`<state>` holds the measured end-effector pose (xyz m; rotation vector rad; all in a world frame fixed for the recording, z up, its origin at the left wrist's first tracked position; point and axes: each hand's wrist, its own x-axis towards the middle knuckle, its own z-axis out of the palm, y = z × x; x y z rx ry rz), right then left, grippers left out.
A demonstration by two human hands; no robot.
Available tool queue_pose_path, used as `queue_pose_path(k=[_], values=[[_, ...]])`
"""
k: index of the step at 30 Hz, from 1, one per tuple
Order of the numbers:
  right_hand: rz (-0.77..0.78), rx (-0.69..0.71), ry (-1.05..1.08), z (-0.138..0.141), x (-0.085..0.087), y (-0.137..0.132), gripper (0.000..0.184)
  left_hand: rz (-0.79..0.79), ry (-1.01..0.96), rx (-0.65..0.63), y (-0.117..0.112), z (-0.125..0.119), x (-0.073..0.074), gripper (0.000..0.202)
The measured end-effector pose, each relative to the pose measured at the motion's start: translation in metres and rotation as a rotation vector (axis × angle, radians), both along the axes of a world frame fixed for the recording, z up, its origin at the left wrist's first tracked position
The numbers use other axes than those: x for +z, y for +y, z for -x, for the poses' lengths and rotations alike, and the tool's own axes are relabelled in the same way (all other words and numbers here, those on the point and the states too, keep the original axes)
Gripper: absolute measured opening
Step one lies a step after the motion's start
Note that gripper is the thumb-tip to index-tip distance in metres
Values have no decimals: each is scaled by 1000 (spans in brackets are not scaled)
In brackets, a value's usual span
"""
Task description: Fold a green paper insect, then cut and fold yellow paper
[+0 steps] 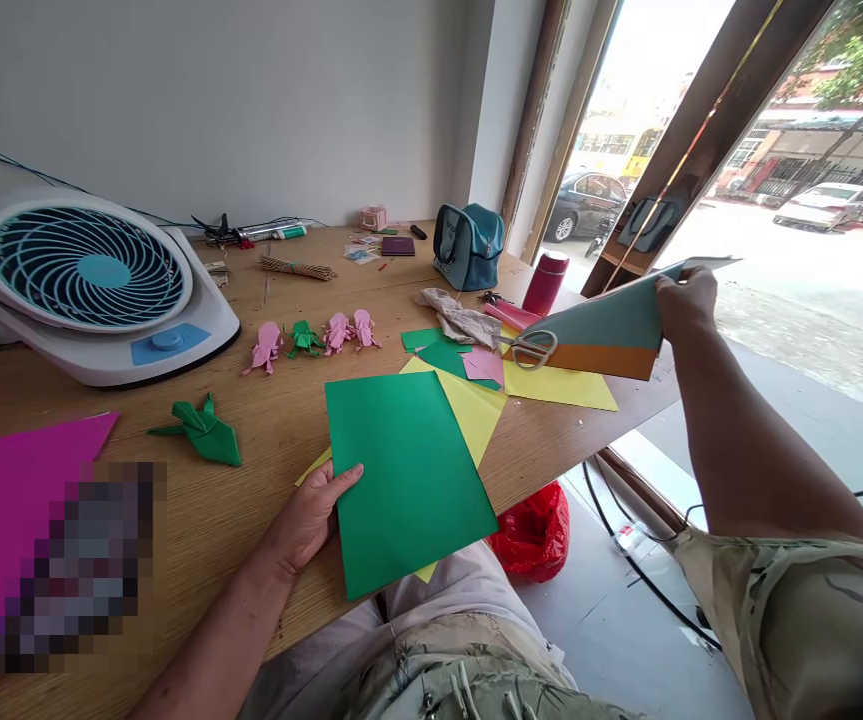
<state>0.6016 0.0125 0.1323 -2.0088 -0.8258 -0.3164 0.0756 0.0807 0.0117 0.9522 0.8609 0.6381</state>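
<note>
Wooden table (266, 440) under both hands; white fan (93, 280) well beyond the left hand (311, 515). Green sheet (408, 480) lies over a yellow sheet (468, 405), held at its near-left edge by the left hand, thumb on top, fingers hidden beneath. Right hand (686, 300) pinches a teal-and-orange paper stack (603, 335) by its upper corner, raised off the table; scissors (532, 348) lie well left of that hand. Paper judged light, limp, easily creased: best gripped at an edge

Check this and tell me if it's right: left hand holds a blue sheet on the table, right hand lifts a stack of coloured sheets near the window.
One thing is wrong. In the head view the left hand holds a green sheet, not blue, on the table. The right hand does lift a stack of coloured sheets near the window.
</note>
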Motion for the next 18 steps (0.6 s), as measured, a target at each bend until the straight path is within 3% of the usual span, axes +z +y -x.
queue_pose_path(k=[3, 6, 12, 15, 18], values=[[-5, -163, -20, 9, 24, 8, 35, -6, 3, -1, 0, 0, 1, 65], [5, -189, -69, 18, 49, 12, 34, -4, -10, -8, -1, 0, 2, 61], [6, -126, -279, 57, 91, 4, 29, 51, -49, -14, -1, 2, -2, 48], [-16, -64, -478, 91, 106, -5, 25, 69, -94, 47, 0, 2, -2, 48], [-108, 71, -504, 128, 116, -15, 16, 80, -152, 147, 0, 6, 1, 49]])
